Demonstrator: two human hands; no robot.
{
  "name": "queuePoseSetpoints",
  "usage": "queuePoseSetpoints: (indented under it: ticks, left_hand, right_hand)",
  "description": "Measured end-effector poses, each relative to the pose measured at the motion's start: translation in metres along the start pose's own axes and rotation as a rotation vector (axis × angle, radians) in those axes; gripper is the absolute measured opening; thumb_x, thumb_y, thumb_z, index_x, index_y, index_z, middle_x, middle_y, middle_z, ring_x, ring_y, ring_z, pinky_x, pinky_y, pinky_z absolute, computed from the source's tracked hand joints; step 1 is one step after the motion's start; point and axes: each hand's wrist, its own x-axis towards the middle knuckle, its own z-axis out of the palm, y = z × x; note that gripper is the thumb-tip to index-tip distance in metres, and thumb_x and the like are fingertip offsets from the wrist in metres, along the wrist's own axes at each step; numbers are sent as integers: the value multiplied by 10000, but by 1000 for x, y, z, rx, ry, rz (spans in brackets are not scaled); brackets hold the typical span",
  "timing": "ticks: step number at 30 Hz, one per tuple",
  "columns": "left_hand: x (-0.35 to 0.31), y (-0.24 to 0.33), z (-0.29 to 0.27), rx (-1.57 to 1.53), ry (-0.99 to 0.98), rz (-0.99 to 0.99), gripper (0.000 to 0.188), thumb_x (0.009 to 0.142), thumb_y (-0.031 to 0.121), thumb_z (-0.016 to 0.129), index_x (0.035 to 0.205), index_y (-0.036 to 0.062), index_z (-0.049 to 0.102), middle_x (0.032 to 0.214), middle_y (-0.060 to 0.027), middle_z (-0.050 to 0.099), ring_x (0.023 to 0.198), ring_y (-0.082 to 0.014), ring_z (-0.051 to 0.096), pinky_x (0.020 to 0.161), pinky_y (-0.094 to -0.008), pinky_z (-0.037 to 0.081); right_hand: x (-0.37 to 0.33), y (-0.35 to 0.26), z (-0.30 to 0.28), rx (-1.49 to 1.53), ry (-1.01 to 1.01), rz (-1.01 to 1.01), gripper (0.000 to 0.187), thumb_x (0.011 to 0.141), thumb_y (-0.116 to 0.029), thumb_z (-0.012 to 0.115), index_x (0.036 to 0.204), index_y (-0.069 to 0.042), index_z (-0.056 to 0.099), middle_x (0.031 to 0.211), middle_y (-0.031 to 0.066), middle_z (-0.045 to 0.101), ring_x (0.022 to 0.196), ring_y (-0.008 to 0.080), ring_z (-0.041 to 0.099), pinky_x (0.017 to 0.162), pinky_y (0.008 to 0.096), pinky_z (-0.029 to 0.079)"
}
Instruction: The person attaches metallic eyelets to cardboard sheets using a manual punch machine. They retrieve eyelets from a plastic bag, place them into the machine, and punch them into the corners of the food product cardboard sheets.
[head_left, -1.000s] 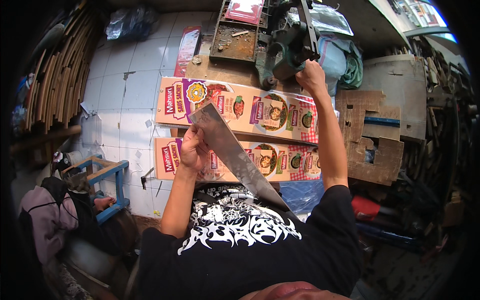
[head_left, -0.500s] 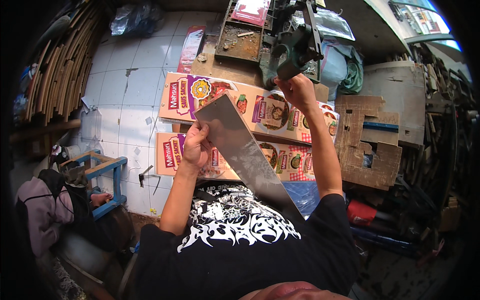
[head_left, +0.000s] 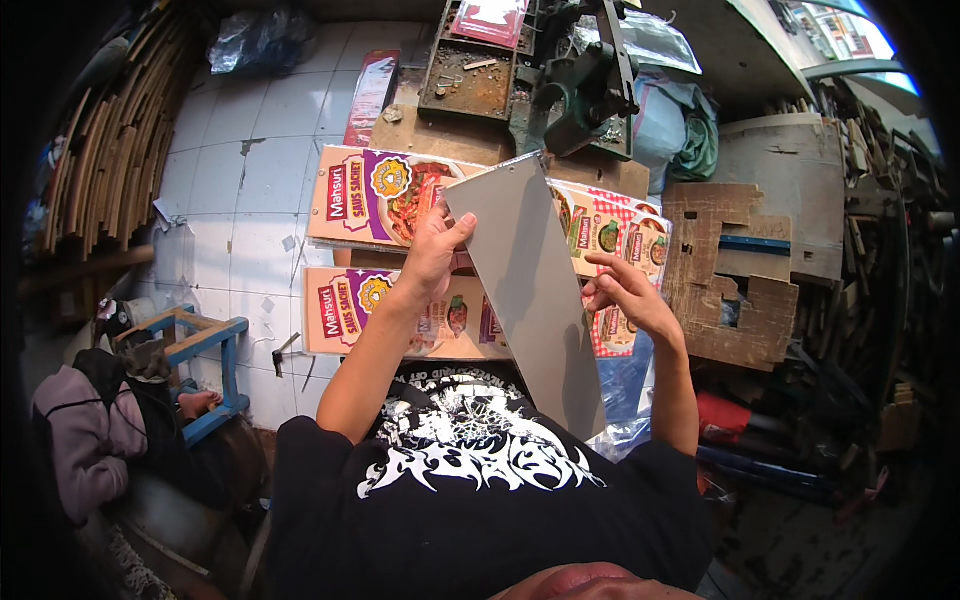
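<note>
My left hand (head_left: pixel 432 252) is closed on the left edge of a long grey panel (head_left: pixel 530 275), thumb on its plain face. The panel stands tilted in front of my chest, with a small hole near its top corner. My right hand (head_left: pixel 637 300) is beside the panel's right edge, fingers partly bent and apart; whether they touch the edge is unclear. Behind the panel lie two stacks of printed food-picture boards, an upper stack (head_left: pixel 345 200) and a lower stack (head_left: pixel 390 322), both partly covered. Beyond them stands a dark green hand press (head_left: pixel 585 115) with a long lever.
A dirty metal tray (head_left: pixel 470 85) with small bits sits left of the press. Cut cardboard (head_left: pixel 745 215) lies to the right. At the left are a blue-legged stool (head_left: pixel 232 365), a person's bare foot (head_left: pixel 200 403) and stacked wooden strips (head_left: pixel 110 150).
My right hand has come down from the press to the panel's right side. The panel has swung more upright and shifted right, with my left hand still gripping it.
</note>
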Motion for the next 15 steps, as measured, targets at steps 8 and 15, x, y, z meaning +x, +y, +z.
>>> queuePoseSetpoints:
  ticks: [8, 15]
  left_hand:
    - [35, -13, 39, 38, -130, -124, 420, 986, 196, 574, 1346, 48, 417, 1121, -101, 636, 922, -176, 683, 745, -372, 617]
    - [61, -14, 44, 23, -141, -149, 384, 999, 207, 564, 1326, 43, 448, 1081, -92, 649, 865, -166, 684, 698, -360, 614]
  right_hand:
    - [-28, 70, 59, -317, 669, -282, 390, 921, -77, 661, 1295, -49, 553, 963, 0, 536, 820, 62, 512, 674, 206, 440]
    - [-23, 62, 56, -44, 722, -300, 399, 936, -131, 671, 1306, -46, 547, 929, 12, 581, 782, 55, 512, 658, 207, 445]
